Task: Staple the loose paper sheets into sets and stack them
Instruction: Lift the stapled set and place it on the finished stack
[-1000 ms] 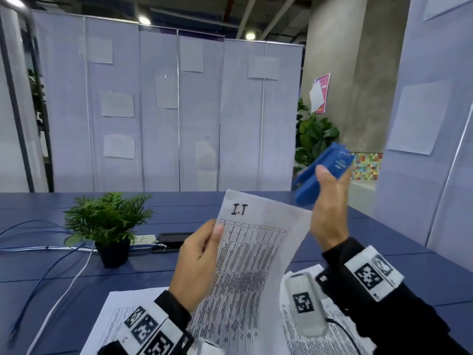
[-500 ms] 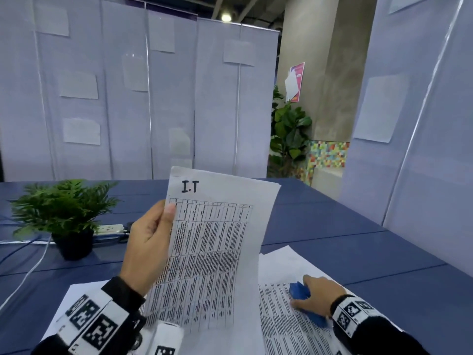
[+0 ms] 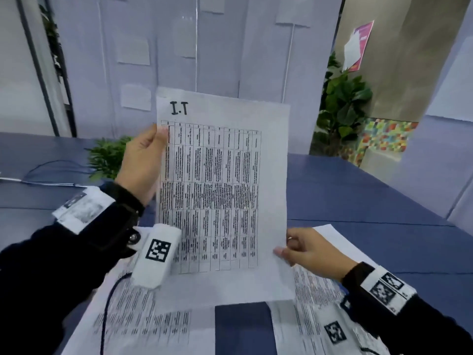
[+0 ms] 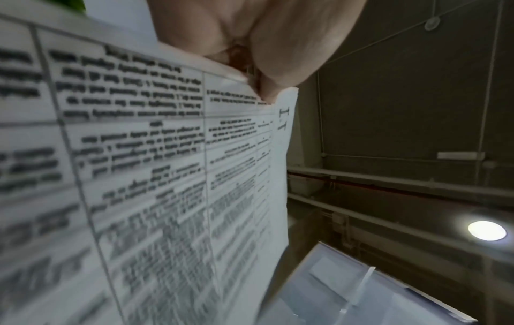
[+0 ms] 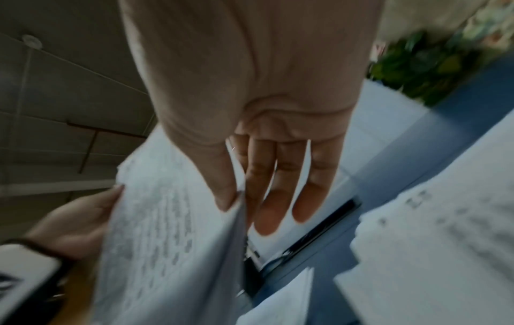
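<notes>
A paper set (image 3: 222,196) with a printed table and "I.T" written at its top stands upright above the blue table (image 3: 358,201). My left hand (image 3: 153,139) grips its upper left edge, thumb on the front. My right hand (image 3: 284,248) pinches the lower right edge. In the right wrist view the right hand (image 5: 236,202) has its thumb on the front of the set (image 5: 155,220) and its fingers behind. Close up, the left wrist view shows the left hand (image 4: 261,88) clamping the set (image 4: 166,154). Loose printed sheets lie below at the left (image 3: 143,321) and right (image 3: 314,303). No stapler shows.
A small potted plant (image 3: 107,157) and thin cables (image 3: 51,172) are at the back left of the table. A large leafy plant (image 3: 343,108) stands beyond the far edge. Grey partition panels (image 3: 230,47) close off the back and right.
My right hand lowered the blue stapler onto the right-hand sheets, let it go, then rose to pinch the held set's lower right edge. My left hand kept hold and squared the set upright.
</notes>
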`<action>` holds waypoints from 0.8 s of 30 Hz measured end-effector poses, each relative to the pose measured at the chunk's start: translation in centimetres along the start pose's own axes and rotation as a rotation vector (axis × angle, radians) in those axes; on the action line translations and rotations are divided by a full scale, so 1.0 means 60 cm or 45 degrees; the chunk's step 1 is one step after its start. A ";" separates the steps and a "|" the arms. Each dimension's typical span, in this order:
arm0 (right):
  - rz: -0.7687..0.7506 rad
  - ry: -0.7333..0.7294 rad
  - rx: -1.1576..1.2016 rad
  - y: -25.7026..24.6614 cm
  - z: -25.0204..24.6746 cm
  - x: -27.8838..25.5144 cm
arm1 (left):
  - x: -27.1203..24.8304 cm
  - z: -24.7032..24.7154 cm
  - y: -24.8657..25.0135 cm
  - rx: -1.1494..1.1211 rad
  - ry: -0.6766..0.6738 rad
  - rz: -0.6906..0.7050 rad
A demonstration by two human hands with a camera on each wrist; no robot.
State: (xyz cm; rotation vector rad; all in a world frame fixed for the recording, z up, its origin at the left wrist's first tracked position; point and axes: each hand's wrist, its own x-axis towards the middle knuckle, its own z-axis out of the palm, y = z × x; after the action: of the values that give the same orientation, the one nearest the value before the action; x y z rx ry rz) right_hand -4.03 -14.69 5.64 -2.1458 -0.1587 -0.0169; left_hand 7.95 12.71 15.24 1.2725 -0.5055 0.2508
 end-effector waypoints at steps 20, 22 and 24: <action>0.324 -0.399 -0.026 0.015 0.242 0.029 | 0.004 -0.266 -0.280 1.962 -0.458 -0.792; 0.327 -0.443 -0.055 0.011 0.241 0.029 | 0.005 -0.262 -0.277 1.969 -0.410 -0.822; 0.321 -0.488 -0.089 0.005 0.239 0.028 | 0.006 -0.254 -0.268 1.999 -0.404 -0.833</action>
State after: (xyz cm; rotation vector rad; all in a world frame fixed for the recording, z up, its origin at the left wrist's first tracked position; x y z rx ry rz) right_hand -3.04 -2.69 -2.38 -2.2050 -0.1091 0.5434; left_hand 18.89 22.58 -1.29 2.9468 -0.0284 -0.1985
